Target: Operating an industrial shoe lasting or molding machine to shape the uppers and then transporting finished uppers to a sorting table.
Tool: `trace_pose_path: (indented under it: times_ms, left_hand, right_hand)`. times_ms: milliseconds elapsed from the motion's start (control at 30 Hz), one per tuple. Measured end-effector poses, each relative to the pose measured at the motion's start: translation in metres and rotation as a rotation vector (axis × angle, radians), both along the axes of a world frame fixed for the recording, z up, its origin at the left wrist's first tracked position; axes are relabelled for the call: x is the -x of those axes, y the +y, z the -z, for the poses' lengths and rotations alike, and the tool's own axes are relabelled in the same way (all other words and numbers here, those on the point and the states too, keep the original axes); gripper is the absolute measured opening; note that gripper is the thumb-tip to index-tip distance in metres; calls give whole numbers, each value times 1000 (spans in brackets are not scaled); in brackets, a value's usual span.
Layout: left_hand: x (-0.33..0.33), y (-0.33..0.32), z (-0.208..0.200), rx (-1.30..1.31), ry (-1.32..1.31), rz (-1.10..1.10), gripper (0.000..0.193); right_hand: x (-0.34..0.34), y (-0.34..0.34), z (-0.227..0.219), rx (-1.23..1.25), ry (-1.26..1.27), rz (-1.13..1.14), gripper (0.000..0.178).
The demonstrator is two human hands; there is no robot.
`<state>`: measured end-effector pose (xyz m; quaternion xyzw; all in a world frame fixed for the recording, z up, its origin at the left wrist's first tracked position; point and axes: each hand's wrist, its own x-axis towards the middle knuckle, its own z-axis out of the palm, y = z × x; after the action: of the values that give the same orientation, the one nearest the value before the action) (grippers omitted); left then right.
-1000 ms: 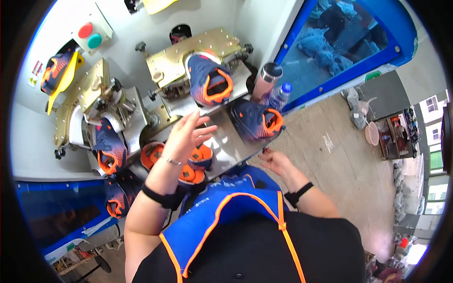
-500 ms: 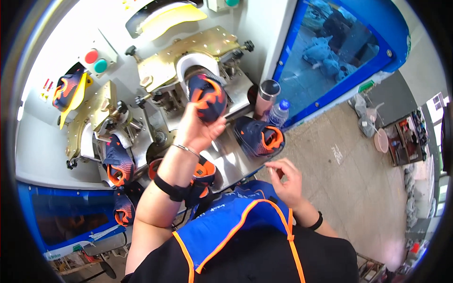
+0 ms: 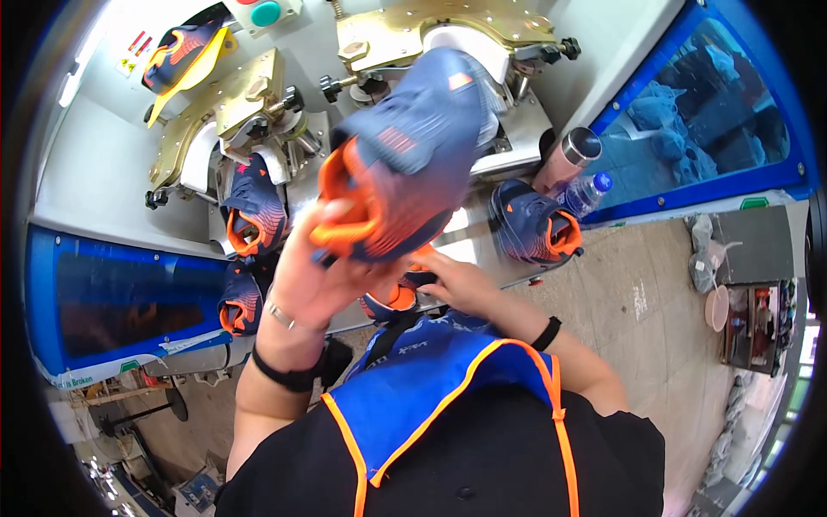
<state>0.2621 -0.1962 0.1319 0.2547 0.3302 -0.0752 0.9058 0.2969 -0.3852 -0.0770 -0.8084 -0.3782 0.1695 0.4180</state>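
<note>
A navy shoe (image 3: 422, 129) with orange lining is lifted close in front of me, partly blurred by motion. My left hand (image 3: 314, 276) is closed around its collar end, with the toe pointing up and away. Below it, my right hand (image 3: 465, 283) has thumb and fingers on either side of the edge of another navy-and-orange shoe (image 3: 398, 298). The lifted shoe and my left hand cover part of that lower shoe. A further shoe (image 3: 534, 222) rests on the metal ledge to the right.
Behind the lifted shoe is a brass-coloured clamp machine (image 3: 388, 39); a second clamp (image 3: 250, 95) at left holds a shoe (image 3: 256, 207). Another shoe (image 3: 241, 297) sits below. A tumbler (image 3: 564, 162) and a plastic bottle (image 3: 586, 194) stand at right beside a blue-framed window (image 3: 715, 194).
My left hand has drawn the shoe from the middle clamp back toward me and turned it. My right hand has moved left to the lower shoe. The view has shifted.
</note>
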Motion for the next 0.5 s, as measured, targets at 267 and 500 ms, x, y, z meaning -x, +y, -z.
trace_pose_path:
  times_ms: [267,500]
  left_hand:
    - [124,98,47,-397,-470,58,65]
    - [136,92,45,-168,-471,-159,58]
  right_hand:
    - [-16,-39,-132,-305,248,-65,15]
    - [-155,-18,-269,-1025,588,410,23]
